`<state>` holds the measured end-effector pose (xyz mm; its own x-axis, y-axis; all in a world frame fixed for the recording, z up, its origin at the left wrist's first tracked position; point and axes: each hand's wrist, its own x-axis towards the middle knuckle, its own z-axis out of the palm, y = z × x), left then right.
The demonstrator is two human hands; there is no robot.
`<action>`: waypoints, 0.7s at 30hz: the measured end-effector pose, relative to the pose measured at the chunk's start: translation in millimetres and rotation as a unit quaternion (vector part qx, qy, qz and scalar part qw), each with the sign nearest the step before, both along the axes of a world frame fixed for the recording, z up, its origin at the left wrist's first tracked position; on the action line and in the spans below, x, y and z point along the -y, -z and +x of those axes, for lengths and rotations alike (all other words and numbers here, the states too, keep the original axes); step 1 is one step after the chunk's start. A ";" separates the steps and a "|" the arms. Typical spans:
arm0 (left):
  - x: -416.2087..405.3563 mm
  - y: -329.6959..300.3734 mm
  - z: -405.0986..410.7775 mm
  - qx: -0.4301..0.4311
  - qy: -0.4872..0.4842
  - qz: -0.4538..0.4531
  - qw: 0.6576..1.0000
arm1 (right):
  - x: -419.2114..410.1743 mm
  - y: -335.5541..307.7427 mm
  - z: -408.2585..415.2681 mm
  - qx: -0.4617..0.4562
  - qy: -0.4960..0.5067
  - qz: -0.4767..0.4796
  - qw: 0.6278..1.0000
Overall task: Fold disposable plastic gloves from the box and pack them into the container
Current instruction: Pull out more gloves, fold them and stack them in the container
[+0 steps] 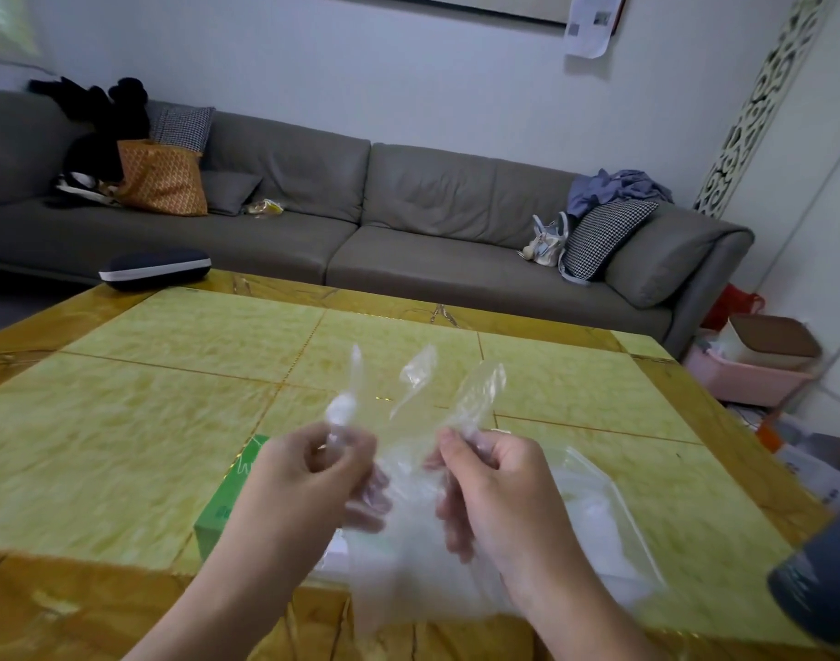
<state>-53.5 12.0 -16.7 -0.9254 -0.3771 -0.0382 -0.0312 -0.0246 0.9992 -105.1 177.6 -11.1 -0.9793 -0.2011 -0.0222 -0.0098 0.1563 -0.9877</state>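
Observation:
A clear disposable plastic glove [410,527] hangs in the air between both hands, its fingers pointing up and away from me. My left hand [313,474] pinches its left side and my right hand [489,479] pinches its right side, above the near part of the yellow table [146,422]. The green glove box [227,498] lies on the table under my left wrist, partly hidden. A clear plastic container [618,531] holding some white folded plastic sits under and to the right of my right hand.
A dark cylindrical bottle [823,584] stands at the table's near right edge. A dark case [155,269] lies at the far left corner. A grey sofa [408,217] with bags and cushions runs behind the table. Boxes and a pink bin [746,379] sit on the floor at right.

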 end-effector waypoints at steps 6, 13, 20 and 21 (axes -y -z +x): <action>10.2 -2.6 -3.7 -0.007 -0.054 0.134 0.989 | -10.1 1.9 -10.0 -0.016 0.046 -0.004 0.999; 0.6 3.5 -1.0 0.008 0.075 0.078 0.994 | -9.2 0.2 -9.8 0.028 -0.011 -0.014 0.999; 3.6 5.6 -1.0 -0.004 0.032 0.068 0.997 | -24.6 -7.1 -16.2 0.043 0.073 -0.109 0.990; 1.8 4.5 -0.8 -0.017 0.019 0.087 0.996 | -26.7 -8.6 -17.4 0.074 0.049 -0.137 0.987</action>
